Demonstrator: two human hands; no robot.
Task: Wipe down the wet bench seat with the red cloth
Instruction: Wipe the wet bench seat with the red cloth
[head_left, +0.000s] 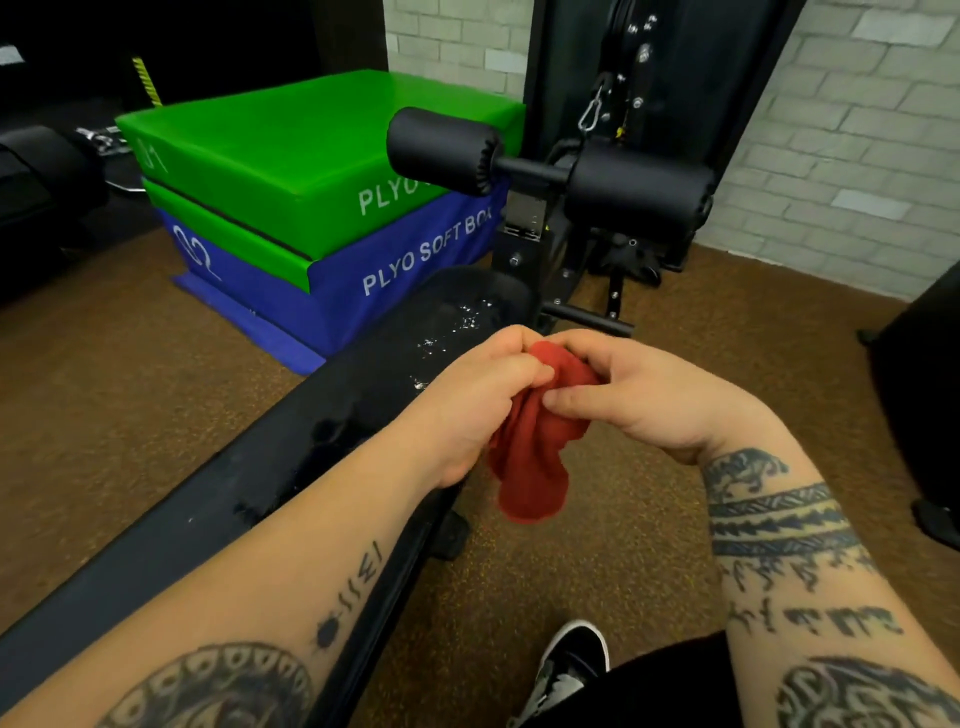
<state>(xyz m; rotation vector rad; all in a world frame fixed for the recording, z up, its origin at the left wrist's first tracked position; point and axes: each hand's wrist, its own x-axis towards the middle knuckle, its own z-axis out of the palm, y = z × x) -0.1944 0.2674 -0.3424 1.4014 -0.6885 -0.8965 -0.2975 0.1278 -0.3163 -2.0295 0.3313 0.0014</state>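
A red cloth (530, 457) hangs bunched between both hands, above the right edge of the black bench seat (322, 415). My left hand (472, 400) grips its top from the left. My right hand (639, 395) pinches it from the right, thumb pressed on the fabric. Water droplets (457, 325) glisten on the far end of the seat, just beyond my hands. The cloth does not touch the seat.
Black foam leg rollers (550, 171) stand at the bench's far end, with a cable machine behind. Stacked green and blue plyo boxes (311, 208) sit to the left. My shoe (566, 670) is on the brown rubber floor. A dark object (924, 395) stands at right.
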